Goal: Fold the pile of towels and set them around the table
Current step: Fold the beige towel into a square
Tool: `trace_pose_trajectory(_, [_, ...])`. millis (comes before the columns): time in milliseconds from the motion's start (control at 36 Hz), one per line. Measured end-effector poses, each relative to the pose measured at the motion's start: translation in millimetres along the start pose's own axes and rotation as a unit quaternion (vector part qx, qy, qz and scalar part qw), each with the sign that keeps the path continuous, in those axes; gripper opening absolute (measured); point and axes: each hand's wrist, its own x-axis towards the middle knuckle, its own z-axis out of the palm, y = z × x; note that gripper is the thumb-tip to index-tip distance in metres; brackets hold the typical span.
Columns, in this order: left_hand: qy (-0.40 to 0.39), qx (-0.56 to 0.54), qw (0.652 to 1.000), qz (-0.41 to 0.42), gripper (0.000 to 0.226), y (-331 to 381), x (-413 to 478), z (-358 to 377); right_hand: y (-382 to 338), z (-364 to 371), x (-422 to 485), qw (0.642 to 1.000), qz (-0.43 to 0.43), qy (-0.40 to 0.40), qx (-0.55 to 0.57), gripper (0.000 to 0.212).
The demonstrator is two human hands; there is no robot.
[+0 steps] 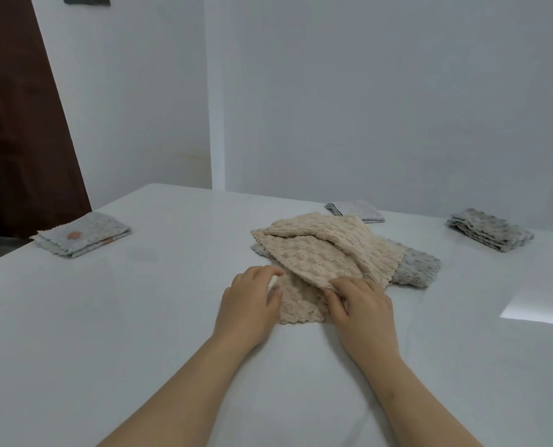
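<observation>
Pinching the beige towel (317, 253), fingers curled: left hand (249, 301) at its edge, right hand (362, 306) at a corner.

Left hand (251, 298) gripping, right hand (362, 304) pinching

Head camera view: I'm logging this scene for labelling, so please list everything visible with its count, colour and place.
left folded towel: one, grey with an orange spot, table's left edge
far folded towel: one, grey, behind the pile
right folded towel: one, grey, table's right side
towel pile: one, beige over grey, table centre
table: one, white, foreground
door: one, dark brown, left background
left hand: one, touching the pile's near left edge
right hand: one, pinching a beige corner
</observation>
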Motion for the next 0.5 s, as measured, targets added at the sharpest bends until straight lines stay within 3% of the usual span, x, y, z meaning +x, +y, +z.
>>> trace_pose_trajectory(83, [0.003, 0.006, 0.999, 0.035, 0.039, -2.0, 6.2, 3.1, -1.8, 0.9, 1.9, 0.999, -0.020, 0.031, 0.033, 0.035])
trace_pose_trajectory(250, [-0.009, 0.065, 0.998, -0.020, 0.048, -4.0, 27.8, 8.5, -2.9, 2.9, 2.7, 0.997, -0.025, 0.011, 0.073, 0.041])
trace_pose_trajectory(417, [0.007, 0.061, 0.998, 0.005, 0.036, -2.5, 50.0, 15.9, -1.7, 2.1, 4.2, 0.995, -0.008, -0.008, 0.101, 0.053])
trace_pose_trajectory(500, [0.002, 0.053, 0.997, 0.060, 0.028, -0.9, 59.1, 15.1, 0.3, 1.4, 4.1, 0.994, -0.003, -0.016, 0.108, 0.053])
